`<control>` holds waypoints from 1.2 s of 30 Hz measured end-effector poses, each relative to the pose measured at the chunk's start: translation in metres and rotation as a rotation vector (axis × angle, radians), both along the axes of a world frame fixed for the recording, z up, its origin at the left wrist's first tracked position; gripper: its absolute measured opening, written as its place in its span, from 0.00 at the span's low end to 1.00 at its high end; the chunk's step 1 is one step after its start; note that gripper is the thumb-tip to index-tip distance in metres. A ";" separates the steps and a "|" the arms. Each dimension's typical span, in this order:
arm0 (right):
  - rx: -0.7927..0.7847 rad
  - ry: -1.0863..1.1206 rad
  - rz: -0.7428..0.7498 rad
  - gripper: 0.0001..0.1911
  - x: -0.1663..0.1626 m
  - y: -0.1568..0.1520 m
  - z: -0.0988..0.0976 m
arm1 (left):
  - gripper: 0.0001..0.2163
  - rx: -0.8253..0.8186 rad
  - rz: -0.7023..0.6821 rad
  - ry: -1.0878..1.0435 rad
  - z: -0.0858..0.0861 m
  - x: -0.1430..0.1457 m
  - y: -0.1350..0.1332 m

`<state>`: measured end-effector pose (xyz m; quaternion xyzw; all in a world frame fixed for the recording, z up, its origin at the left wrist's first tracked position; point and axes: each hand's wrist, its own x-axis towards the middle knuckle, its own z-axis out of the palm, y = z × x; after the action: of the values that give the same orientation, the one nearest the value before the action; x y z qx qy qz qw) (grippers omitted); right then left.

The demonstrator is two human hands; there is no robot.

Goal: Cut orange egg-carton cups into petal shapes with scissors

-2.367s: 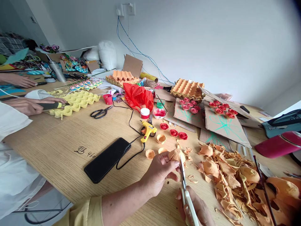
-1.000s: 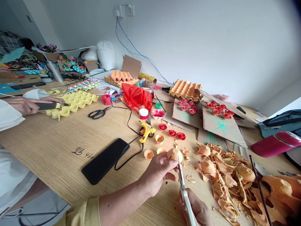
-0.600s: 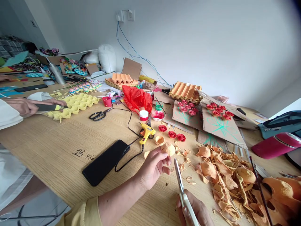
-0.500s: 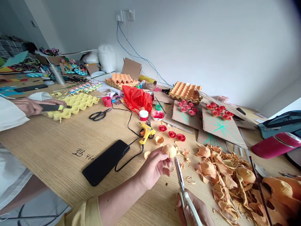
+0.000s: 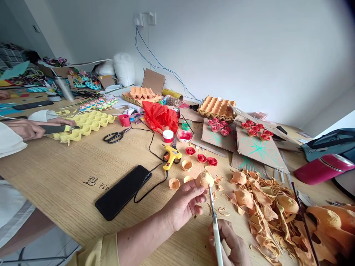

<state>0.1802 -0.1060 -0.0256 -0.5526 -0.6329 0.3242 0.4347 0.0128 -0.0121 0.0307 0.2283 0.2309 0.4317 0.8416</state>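
Between thumb and fingers, my left hand [image 5: 184, 203] pinches an orange egg-carton cup [image 5: 204, 180], domed side up. My right hand [image 5: 231, 240] is wrapped round the white handles of a pair of scissors [image 5: 213, 210]. The scissors point away from me, and their blade tips meet the cup's right edge; the blades look nearly together. Just beyond my left hand, small trimmed cups [image 5: 186, 165] rest on the table. Red paper roses [image 5: 201, 158] lie behind them. To the right spreads a heap of torn orange carton pieces [image 5: 263, 207].
A yellow glue gun [image 5: 172, 157] and a black phone [image 5: 123, 192] lie left of my hands. Cardboard sheets [image 5: 257, 147] bear more roses. A pink bottle [image 5: 323, 169] lies at right. At left, another person's hands [image 5: 27, 129] cut a yellow egg tray [image 5: 85, 125] with a knife.
My left hand has shifted slightly right with the cup. The scissor blades have come together and now touch the cup's edge. The view has turned a little.
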 end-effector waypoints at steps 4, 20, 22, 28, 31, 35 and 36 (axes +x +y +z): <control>0.085 -0.068 0.018 0.13 0.003 0.003 0.000 | 0.17 0.090 0.048 0.047 0.002 -0.001 -0.001; 0.368 -0.296 0.095 0.10 0.015 0.010 -0.013 | 0.09 0.570 0.044 0.128 -0.001 -0.011 0.006; 0.370 -0.290 0.110 0.10 0.016 0.010 -0.014 | 0.09 0.571 0.048 0.129 -0.001 -0.011 0.006; 0.338 -0.258 0.121 0.10 0.016 0.011 -0.014 | 0.09 0.559 0.048 0.138 -0.001 -0.011 0.006; 0.320 -0.231 0.122 0.12 0.014 0.011 -0.013 | 0.11 0.542 0.050 0.153 0.000 -0.011 0.007; 0.298 -0.210 0.122 0.12 0.013 0.010 -0.012 | 0.13 0.525 0.052 0.173 0.001 -0.011 0.007; 0.292 -0.211 0.122 0.12 0.013 0.010 -0.012 | 0.13 0.522 0.052 0.176 0.001 -0.011 0.007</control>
<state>0.1928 -0.0956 -0.0375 -0.4750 -0.7476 0.1949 0.4213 0.0015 -0.0051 0.0322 0.4682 0.1897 0.4767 0.7194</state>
